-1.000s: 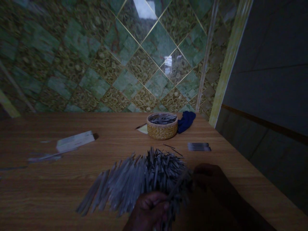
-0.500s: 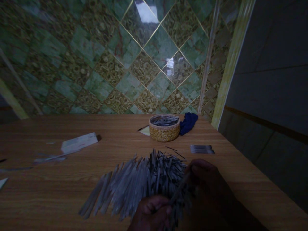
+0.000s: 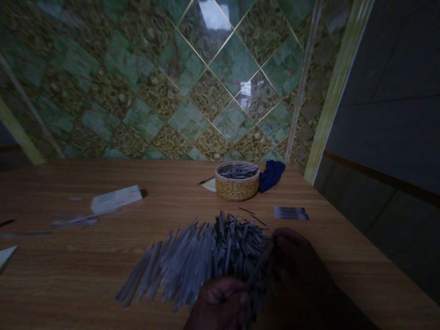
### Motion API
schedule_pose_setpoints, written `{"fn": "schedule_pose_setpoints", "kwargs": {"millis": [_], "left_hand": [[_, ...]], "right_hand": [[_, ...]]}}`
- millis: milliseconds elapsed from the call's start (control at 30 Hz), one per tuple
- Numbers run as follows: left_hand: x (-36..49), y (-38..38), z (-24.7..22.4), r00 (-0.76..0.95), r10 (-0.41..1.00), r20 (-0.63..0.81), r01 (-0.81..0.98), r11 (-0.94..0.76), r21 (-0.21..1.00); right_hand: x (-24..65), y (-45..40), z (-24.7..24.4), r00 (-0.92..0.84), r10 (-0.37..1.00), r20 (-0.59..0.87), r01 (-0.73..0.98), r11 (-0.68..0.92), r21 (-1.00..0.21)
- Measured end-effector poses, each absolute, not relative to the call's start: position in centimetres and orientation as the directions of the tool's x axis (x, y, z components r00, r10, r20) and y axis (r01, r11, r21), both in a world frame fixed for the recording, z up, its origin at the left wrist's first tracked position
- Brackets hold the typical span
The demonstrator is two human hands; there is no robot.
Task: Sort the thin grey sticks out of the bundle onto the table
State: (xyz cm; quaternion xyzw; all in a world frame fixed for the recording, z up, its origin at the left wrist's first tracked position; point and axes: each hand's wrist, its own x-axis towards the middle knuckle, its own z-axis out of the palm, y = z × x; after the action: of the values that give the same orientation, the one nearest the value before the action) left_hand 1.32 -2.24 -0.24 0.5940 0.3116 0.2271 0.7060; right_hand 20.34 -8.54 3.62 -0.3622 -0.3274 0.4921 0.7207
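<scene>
My left hand is closed in a pinch at the bottom of the view, around the lower end of a slim greyish strip. At the strip's upper end are the closed fingers of my right hand, so it slants up to the right between both hands. Dim light hides the strip's exact kind. Beneath and beyond my hands lies a wide pile of similar slim strips, pale and translucent on its left. Darker thin pieces are heaped on its right.
Behind the pile stands a woven basket filled with slim strips, beside a dark blue cloth. A neat row of strips lies to the right. Leftward are a white box and loose strips. A tiled wall backs the table.
The view has shifted slightly, moving the scene a little to the right. Both hands keep nearly the same pose on the strip.
</scene>
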Motion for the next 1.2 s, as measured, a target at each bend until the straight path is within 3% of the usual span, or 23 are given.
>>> {"fn": "schedule_pose_setpoints", "kwargs": {"millis": [367,533,767,1200], "left_hand": [[1.4,-2.5,-0.1,0.690,0.696,-0.199,0.022,0.255,0.967],[1.3,-2.7,0.3,0.690,0.687,-0.229,-0.005,0.321,0.947],[0.9,-2.5,0.1,0.709,0.673,-0.213,0.061,0.243,0.968],[1.0,-2.8,0.9,0.694,0.692,-0.199,0.138,0.144,0.980]], "right_hand": [[20.3,-8.6,3.6,0.300,0.943,0.147,-0.405,0.265,-0.875],[21.9,-8.6,3.7,0.356,0.923,0.144,-0.189,0.222,-0.956],[24.5,-9.7,5.2,0.180,0.967,0.179,0.074,0.168,-0.983],[25.7,-10.5,6.9,-0.047,0.981,0.190,0.500,0.188,-0.845]]}}
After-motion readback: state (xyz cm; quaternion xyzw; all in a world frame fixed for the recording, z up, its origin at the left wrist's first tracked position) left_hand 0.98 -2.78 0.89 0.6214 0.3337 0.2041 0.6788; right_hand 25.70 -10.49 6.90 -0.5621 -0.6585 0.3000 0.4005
